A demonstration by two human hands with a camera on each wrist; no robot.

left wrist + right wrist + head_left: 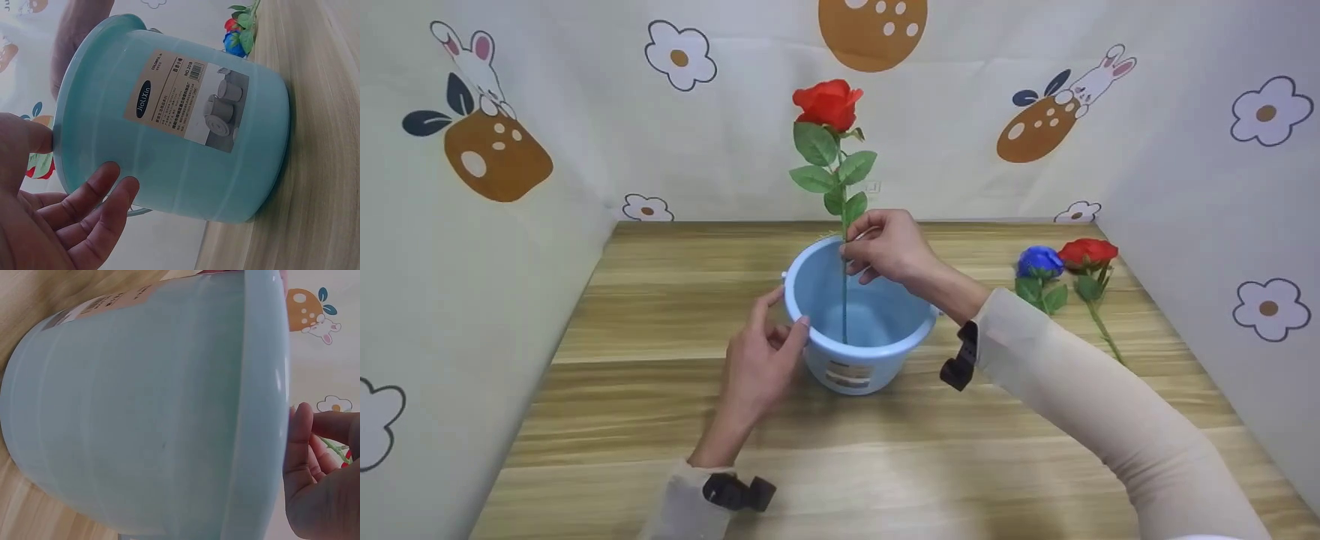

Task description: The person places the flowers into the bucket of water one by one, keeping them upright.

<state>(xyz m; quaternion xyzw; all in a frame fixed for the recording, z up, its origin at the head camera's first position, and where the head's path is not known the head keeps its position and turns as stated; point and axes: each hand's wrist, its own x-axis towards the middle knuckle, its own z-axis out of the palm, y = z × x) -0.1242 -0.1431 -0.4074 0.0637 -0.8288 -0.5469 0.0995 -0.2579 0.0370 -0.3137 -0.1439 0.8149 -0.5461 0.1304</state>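
A light blue bucket (855,367) stands upright on the table, its printed label (188,101) facing the front. At the bucket's left rim, my left hand (761,360) grips with its thumb on the edge, while other fingers spread along the outside wall in the left wrist view. My right hand (889,244) pinches the green stem of a red artificial rose (829,105) between thumb and fingertips, over the bucket's opening. The rose is upright, bloom and leaves above the hand, and the lower stem reaches down inside the bucket. In the right wrist view, the bucket wall hides much of the rose.
To the right on the wood-grain table (660,420) lie a blue rose (1040,262) and another red rose (1087,251), near the right forearm. Patterned cloth walls (750,150) close off the back and both sides.
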